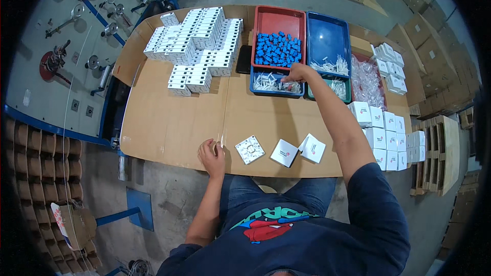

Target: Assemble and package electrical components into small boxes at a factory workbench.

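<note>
Through the head view, I saw the right hand (296, 73) reaching over the front blue tray (276, 93), at the side of the small white parts (265, 81) lying in it, though I could not tell whether its fingers had grasped anything. The left hand (213, 158) rested at the counter's (174, 122) near edge, fingers loosely bent and released, left of a white square plate (249, 150) and two white boxes (284, 153) lying near it.
</note>
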